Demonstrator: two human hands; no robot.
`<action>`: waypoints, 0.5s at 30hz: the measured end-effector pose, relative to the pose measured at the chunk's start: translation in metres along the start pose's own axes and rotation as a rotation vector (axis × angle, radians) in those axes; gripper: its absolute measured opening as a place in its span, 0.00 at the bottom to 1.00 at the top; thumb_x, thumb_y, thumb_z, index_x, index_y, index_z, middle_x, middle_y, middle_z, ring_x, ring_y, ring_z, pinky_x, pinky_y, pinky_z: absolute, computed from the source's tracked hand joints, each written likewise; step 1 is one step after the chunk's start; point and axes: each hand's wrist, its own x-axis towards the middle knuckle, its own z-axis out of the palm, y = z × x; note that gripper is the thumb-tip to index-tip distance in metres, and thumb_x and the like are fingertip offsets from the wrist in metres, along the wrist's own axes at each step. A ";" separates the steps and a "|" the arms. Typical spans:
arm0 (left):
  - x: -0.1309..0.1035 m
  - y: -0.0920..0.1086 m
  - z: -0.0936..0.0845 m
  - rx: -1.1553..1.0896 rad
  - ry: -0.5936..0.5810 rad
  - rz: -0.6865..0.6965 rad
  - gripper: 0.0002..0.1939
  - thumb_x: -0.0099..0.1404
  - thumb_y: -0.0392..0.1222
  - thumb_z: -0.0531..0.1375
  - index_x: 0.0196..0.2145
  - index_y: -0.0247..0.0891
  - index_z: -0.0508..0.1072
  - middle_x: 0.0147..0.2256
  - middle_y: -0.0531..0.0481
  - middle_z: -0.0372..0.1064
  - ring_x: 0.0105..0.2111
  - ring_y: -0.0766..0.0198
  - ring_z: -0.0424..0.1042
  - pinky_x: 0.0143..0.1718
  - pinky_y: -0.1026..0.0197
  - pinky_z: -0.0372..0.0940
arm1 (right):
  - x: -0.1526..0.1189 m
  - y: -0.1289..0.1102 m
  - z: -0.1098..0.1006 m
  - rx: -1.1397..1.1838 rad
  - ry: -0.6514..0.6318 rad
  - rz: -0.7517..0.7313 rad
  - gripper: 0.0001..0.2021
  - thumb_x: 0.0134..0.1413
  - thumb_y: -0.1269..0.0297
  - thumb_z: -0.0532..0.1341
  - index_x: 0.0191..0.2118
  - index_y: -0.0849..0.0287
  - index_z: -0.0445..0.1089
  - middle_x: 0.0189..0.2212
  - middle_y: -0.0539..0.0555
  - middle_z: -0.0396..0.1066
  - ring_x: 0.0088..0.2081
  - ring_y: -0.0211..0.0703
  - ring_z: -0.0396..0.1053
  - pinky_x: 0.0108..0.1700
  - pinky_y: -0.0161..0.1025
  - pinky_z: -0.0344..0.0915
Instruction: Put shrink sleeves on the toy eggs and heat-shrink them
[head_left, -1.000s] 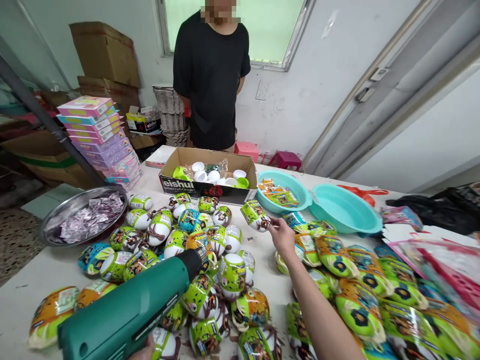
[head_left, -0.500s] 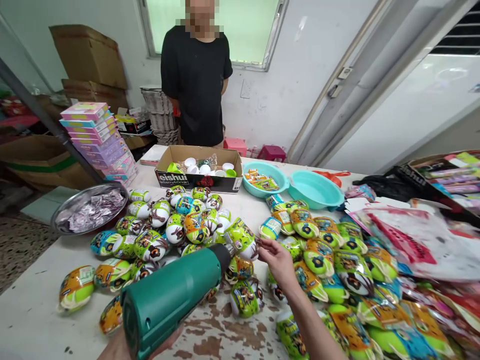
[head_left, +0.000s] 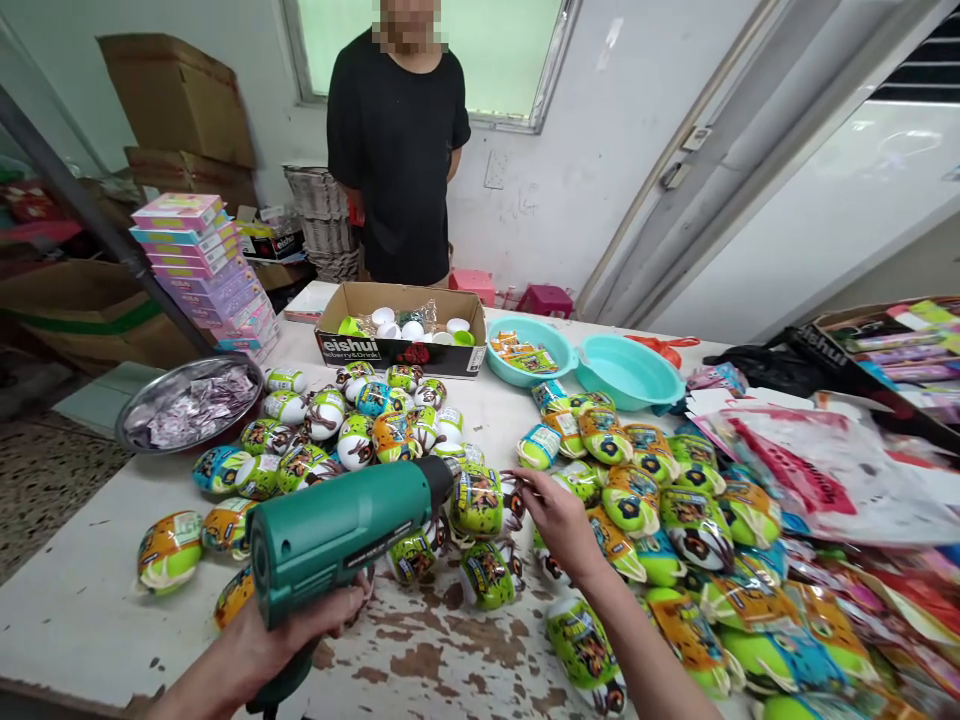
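Observation:
My left hand [head_left: 319,615] is wrapped around the handle of a green heat gun [head_left: 345,530]. The black front and metal nozzle of the gun point right, at a plastic surprise egg [head_left: 478,500] in a printed green wrap. At that egg's right end, the fingertips of my right hand [head_left: 551,515] are bent in a light pinch; their exact contact is partly hidden. Another wrapped egg [head_left: 489,575] lies just below. Behind the gun spreads a group of similar eggs [head_left: 355,440], some green and white, others orange or blue.
More wrapped eggs [head_left: 630,495] are heaped to the right. A metal bowl [head_left: 127,432] of small sachets sits left. Farther back are a cardboard box [head_left: 405,365] with egg halves and turquoise basins [head_left: 630,372]. A person [head_left: 397,150] stands across the table [head_left: 90,590].
The heat gun has swung to a more level pose, and my left hand shows more. The egg by the nozzle sits lower and has turned; my right hand's fingers have loosened slightly.

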 end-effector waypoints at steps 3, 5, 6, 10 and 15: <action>-0.001 0.012 -0.003 -0.068 0.004 -0.024 0.17 0.51 0.56 0.65 0.30 0.39 0.78 0.28 0.48 0.75 0.25 0.60 0.70 0.28 0.61 0.67 | -0.006 0.009 0.001 0.262 0.033 0.246 0.12 0.53 0.58 0.60 0.41 0.56 0.74 0.39 0.56 0.76 0.40 0.49 0.74 0.44 0.45 0.70; -0.002 0.018 -0.002 -0.125 -0.023 -0.066 0.17 0.50 0.55 0.66 0.31 0.38 0.78 0.29 0.48 0.75 0.24 0.61 0.69 0.26 0.61 0.67 | -0.016 0.016 0.009 0.520 0.050 0.450 0.14 0.46 0.56 0.65 0.39 0.57 0.74 0.36 0.56 0.77 0.36 0.49 0.74 0.37 0.43 0.71; -0.002 0.019 -0.001 -0.151 -0.044 -0.081 0.17 0.50 0.55 0.66 0.31 0.38 0.78 0.29 0.48 0.75 0.24 0.61 0.69 0.26 0.61 0.67 | -0.021 0.019 0.015 0.650 0.052 0.540 0.16 0.43 0.56 0.67 0.39 0.58 0.74 0.35 0.56 0.77 0.34 0.49 0.74 0.34 0.42 0.71; 0.007 0.012 0.007 -0.106 -0.079 -0.071 0.17 0.51 0.55 0.65 0.31 0.39 0.77 0.27 0.50 0.74 0.25 0.62 0.69 0.28 0.62 0.67 | -0.046 0.021 0.044 1.008 0.129 0.761 0.19 0.35 0.57 0.72 0.36 0.59 0.74 0.30 0.55 0.77 0.31 0.48 0.74 0.31 0.40 0.71; 0.015 -0.008 0.022 -0.001 -0.157 -0.071 0.20 0.51 0.59 0.64 0.31 0.38 0.77 0.28 0.47 0.74 0.23 0.62 0.68 0.26 0.61 0.67 | -0.066 0.015 0.059 1.116 0.296 0.912 0.20 0.26 0.62 0.75 0.32 0.59 0.73 0.31 0.53 0.77 0.32 0.50 0.74 0.31 0.42 0.72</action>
